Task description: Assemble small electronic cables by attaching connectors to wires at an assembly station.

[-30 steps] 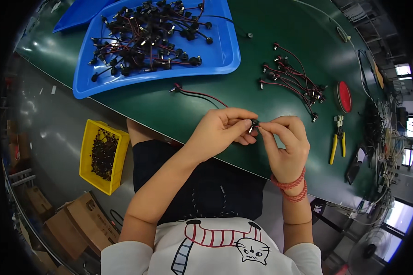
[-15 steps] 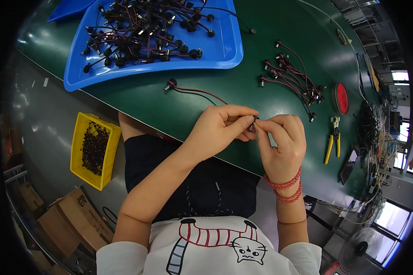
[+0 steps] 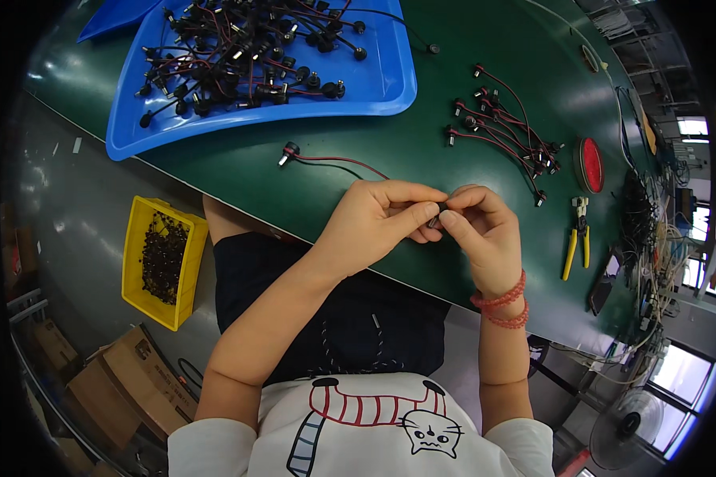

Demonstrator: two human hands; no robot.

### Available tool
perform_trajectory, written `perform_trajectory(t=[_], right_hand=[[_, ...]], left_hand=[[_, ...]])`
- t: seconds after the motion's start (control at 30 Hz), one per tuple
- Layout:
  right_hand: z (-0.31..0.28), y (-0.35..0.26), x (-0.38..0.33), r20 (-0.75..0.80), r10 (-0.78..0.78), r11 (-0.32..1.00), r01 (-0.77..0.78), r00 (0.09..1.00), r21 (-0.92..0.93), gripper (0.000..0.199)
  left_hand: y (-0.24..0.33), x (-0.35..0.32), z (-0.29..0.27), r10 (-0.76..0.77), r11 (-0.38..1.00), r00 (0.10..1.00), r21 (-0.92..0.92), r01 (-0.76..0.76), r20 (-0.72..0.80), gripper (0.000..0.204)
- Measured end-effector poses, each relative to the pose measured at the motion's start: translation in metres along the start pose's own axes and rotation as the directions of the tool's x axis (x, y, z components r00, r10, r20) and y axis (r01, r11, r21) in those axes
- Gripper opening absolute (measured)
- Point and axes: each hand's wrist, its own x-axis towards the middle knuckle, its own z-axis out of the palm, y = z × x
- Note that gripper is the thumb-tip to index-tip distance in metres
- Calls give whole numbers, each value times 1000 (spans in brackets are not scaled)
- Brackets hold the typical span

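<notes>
A red-and-black cable runs over the green table into my fingers. At its far-left end lies a round black plug with a shiny metal tip. My left hand is closed, thumb and forefinger pinching the cable's other end, a small dark part. Close against it, my right hand grips the same dark part between thumb and bent fingers. The fingertips hide most of this end, so its details cannot be made out.
A blue tray heaped with similar cables stands at the far left. Several finished-looking cables lie right of centre, near a round red-filled tin and yellow-handled pliers. Below the table edge sits a yellow bin holding small dark parts.
My right hand has turned, its thumb coming over the dark part and its fingers curling behind. The left hand keeps its pinch, nearly still. The whole view has shifted slightly.
</notes>
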Motion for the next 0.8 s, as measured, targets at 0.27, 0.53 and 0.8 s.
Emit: perform_trajectory(t=[0.27, 0.53, 0.8], right_hand=[[-6, 7, -1, 121, 155, 964, -177, 981, 200, 15], [-16, 8, -10, 128, 89, 947, -123, 988, 296, 18], [-17, -7, -22, -8, -17, 994, 18, 1000, 109, 20]], left_hand=[[-1, -7, 5, 97, 986, 995, 134, -98, 15, 21], [15, -11, 15, 284, 667, 940, 664, -337, 191, 29], [11, -2, 28, 322, 623, 910, 665, -412, 261, 36]])
